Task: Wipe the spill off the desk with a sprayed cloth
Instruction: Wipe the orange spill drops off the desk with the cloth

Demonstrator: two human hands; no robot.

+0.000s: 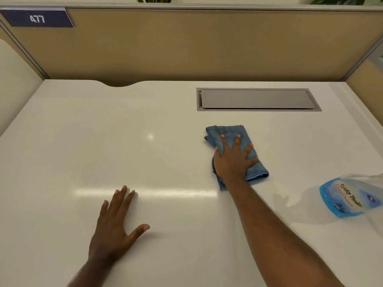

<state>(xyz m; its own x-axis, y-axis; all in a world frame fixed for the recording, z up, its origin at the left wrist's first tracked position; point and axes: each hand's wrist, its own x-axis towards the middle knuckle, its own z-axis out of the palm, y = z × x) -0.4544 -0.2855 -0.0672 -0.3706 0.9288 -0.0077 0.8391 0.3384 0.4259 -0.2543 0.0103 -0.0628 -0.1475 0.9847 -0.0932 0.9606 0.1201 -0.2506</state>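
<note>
While the wipe is under way, here is how things lie:

Right hand: the right hand (pixel 232 160) lies palm-down on the blue cloth (pixel 230 137), fingers fanned wide and flat — pressing, not pinching.

Left hand: the left hand (pixel 115 222) rests flat on the bare desk (pixel 103 125) near its front edge, fingers loosely spread, thumb out to the side, holding nothing; it looks like a brace for the body.

Cloth: folded into a pad, lying right of the desk's middle, just in front of the grey cable hatch (pixel 257 99) and apart from it. One loose corner trails toward the wrist.

Spray bottle: the spray bottle (pixel 344 199) lies on its side at the right edge, well apart from the cloth, blue liquid and label showing.

Spill: I cannot pick out any wet patch or stain on the white top; the glare streak across the front may hide a thin film — or the spill may lie under the cloth.

Step in hand: judged from the pose, a pressing stroke with the pad.

How to do it well: keep the palm and all the fingers loaded evenly so the whole pad meets the surface; draw it in long overlapping passes rather than short scrubs; tuck the trailing corner in so it does not smear; steer clear of the hatch slot, where moisture could run in; turn to a clean face once one side is damp.
</note>
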